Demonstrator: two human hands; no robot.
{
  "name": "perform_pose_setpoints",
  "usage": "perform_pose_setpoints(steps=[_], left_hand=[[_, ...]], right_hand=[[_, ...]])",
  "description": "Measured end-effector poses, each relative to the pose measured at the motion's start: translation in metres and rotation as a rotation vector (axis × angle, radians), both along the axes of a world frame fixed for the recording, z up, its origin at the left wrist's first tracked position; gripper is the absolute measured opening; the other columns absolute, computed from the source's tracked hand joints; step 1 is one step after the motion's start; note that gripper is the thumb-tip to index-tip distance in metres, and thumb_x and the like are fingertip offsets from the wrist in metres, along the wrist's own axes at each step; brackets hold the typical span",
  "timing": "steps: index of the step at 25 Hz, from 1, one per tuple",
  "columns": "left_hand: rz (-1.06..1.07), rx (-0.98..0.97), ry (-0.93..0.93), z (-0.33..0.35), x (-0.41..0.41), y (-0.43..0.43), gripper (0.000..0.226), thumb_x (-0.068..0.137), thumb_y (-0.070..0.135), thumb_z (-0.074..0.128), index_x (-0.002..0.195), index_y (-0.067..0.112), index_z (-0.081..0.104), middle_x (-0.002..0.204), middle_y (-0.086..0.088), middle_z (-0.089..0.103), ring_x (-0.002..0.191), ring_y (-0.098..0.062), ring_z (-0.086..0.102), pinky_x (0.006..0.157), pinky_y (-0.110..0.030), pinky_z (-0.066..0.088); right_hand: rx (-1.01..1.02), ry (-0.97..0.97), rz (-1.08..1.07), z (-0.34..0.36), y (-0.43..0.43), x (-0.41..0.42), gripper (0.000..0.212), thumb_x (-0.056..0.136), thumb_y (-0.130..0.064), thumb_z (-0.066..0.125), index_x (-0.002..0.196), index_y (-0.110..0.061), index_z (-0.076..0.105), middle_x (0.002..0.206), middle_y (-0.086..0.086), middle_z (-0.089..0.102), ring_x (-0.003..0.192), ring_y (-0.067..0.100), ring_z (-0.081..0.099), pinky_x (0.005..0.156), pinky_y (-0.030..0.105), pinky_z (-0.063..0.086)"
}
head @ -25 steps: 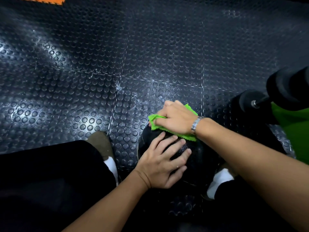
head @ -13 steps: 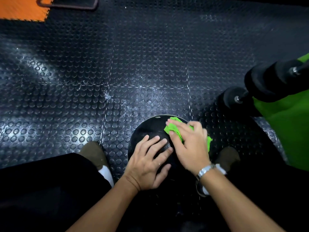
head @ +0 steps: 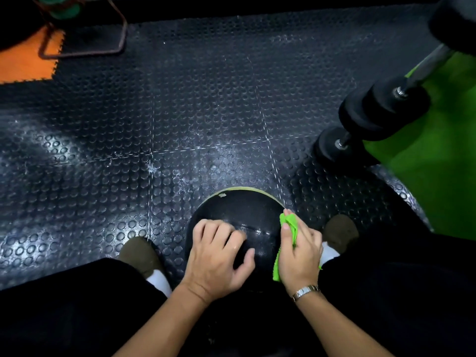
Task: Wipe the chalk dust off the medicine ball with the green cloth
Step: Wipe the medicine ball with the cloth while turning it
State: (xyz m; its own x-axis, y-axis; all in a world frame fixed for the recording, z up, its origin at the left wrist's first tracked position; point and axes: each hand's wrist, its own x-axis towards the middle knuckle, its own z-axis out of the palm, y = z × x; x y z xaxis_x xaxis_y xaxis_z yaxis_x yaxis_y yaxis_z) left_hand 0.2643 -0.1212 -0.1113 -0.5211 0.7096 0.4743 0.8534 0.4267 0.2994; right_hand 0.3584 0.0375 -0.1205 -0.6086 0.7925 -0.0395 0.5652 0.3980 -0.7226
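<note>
A black medicine ball [head: 244, 212] sits on the studded floor between my two feet. My left hand [head: 219, 256] rests on its top left, fingers curved over the surface. My right hand [head: 300, 251] presses the green cloth [head: 289, 225] against the ball's right side, fingers wrapped over the cloth. A strip of cloth hangs out below the palm. The ball's near half is hidden by my hands and arms.
Black dumbbells [head: 365, 117] lie at the right on a green mat [head: 432, 161]. An orange floor tile [head: 23, 65] and a rusty metal frame [head: 85, 50] are at the far left. White chalk dust [head: 206, 150] marks the black studded floor beyond the ball.
My right hand slid the cloth from the ball's far top round to its right side. My left hand stayed on the ball. The view tilted upward.
</note>
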Motion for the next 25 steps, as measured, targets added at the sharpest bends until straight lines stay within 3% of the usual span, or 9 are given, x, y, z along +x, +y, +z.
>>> perform_pose_setpoints(steps=[4, 7, 10, 12, 14, 16, 18, 22, 25], left_hand=[[0.024, -0.142, -0.068, -0.004, 0.011, -0.004, 0.051, 0.091, 0.041, 0.061, 0.136, 0.016, 0.062, 0.143, -0.015, 0.062, 0.132, -0.038, 0.055, 0.114, -0.062, 0.039], [0.056, -0.154, -0.044, -0.01, 0.017, -0.016, 0.054, 0.092, 0.041, 0.059, 0.14, 0.018, 0.058, 0.143, -0.016, 0.063, 0.134, -0.038, 0.052, 0.113, -0.065, 0.039], [0.09, -0.127, -0.033, -0.01, 0.021, -0.015, 0.053, 0.09, 0.04, 0.06, 0.139, 0.019, 0.058, 0.14, -0.017, 0.066, 0.132, -0.039, 0.051, 0.112, -0.065, 0.038], [0.109, -0.121, -0.029, -0.01, 0.022, -0.01, 0.054, 0.089, 0.041, 0.061, 0.138, 0.019, 0.058, 0.139, -0.017, 0.067, 0.131, -0.039, 0.051, 0.111, -0.065, 0.038], [0.119, -0.117, -0.027, -0.011, 0.025, -0.009, 0.054, 0.088, 0.041, 0.061, 0.138, 0.019, 0.059, 0.139, -0.017, 0.067, 0.131, -0.04, 0.052, 0.111, -0.065, 0.039], [0.119, -0.103, -0.033, -0.014, 0.023, -0.01, 0.056, 0.086, 0.041, 0.063, 0.138, 0.02, 0.059, 0.141, -0.015, 0.066, 0.13, -0.039, 0.052, 0.11, -0.065, 0.039], [0.097, -0.079, -0.034, -0.016, 0.021, -0.014, 0.058, 0.084, 0.042, 0.065, 0.137, 0.021, 0.06, 0.145, -0.011, 0.06, 0.131, -0.037, 0.052, 0.112, -0.064, 0.039], [0.022, -0.098, -0.012, -0.016, 0.024, -0.013, 0.058, 0.083, 0.043, 0.067, 0.137, 0.022, 0.061, 0.147, -0.01, 0.059, 0.133, -0.036, 0.052, 0.114, -0.063, 0.039], [0.045, -0.124, -0.016, -0.015, 0.03, -0.006, 0.059, 0.083, 0.044, 0.068, 0.137, 0.023, 0.061, 0.141, -0.011, 0.067, 0.132, -0.036, 0.053, 0.114, -0.063, 0.039]], right_hand=[[0.094, 0.075, 0.212, -0.011, -0.001, 0.009, 0.046, 0.1, -0.047, 0.035, 0.133, -0.029, 0.062, 0.139, -0.027, 0.054, 0.106, 0.005, 0.045, 0.101, 0.026, 0.038], [-0.042, 0.05, 0.119, -0.011, 0.005, -0.006, 0.042, 0.1, -0.048, 0.039, 0.125, -0.03, 0.068, 0.134, -0.027, 0.054, 0.114, 0.009, 0.048, 0.102, 0.02, 0.031], [-0.255, -0.243, -0.018, -0.014, 0.034, -0.046, 0.042, 0.102, -0.041, 0.045, 0.112, -0.009, 0.072, 0.126, 0.003, 0.061, 0.116, 0.03, 0.053, 0.101, 0.034, 0.039], [-0.295, -0.438, 0.085, -0.007, 0.051, -0.086, 0.047, 0.102, -0.044, 0.042, 0.103, -0.007, 0.07, 0.117, 0.017, 0.067, 0.111, 0.037, 0.058, 0.098, 0.041, 0.046], [-0.186, -0.471, 0.343, 0.0, 0.05, -0.114, 0.05, 0.101, -0.047, 0.038, 0.101, -0.01, 0.071, 0.115, 0.012, 0.068, 0.111, 0.035, 0.056, 0.098, 0.042, 0.045], [-0.042, -0.304, 0.552, 0.005, 0.039, -0.11, 0.048, 0.1, -0.049, 0.038, 0.109, -0.017, 0.073, 0.12, -0.004, 0.065, 0.111, 0.024, 0.05, 0.101, 0.038, 0.038], [-0.045, -0.127, 0.541, -0.003, 0.039, -0.078, 0.047, 0.098, -0.05, 0.041, 0.118, -0.02, 0.072, 0.123, -0.01, 0.062, 0.11, 0.016, 0.048, 0.102, 0.033, 0.035], [-0.494, -0.567, 0.193, -0.033, 0.078, -0.095, 0.052, 0.085, -0.051, 0.044, 0.102, -0.009, 0.07, 0.12, 0.013, 0.066, 0.114, 0.032, 0.058, 0.097, 0.04, 0.045], [-0.232, -0.739, 0.62, -0.016, 0.054, -0.165, 0.04, 0.09, -0.046, 0.039, 0.095, -0.015, 0.064, 0.123, 0.012, 0.064, 0.115, 0.031, 0.055, 0.095, 0.042, 0.043]])
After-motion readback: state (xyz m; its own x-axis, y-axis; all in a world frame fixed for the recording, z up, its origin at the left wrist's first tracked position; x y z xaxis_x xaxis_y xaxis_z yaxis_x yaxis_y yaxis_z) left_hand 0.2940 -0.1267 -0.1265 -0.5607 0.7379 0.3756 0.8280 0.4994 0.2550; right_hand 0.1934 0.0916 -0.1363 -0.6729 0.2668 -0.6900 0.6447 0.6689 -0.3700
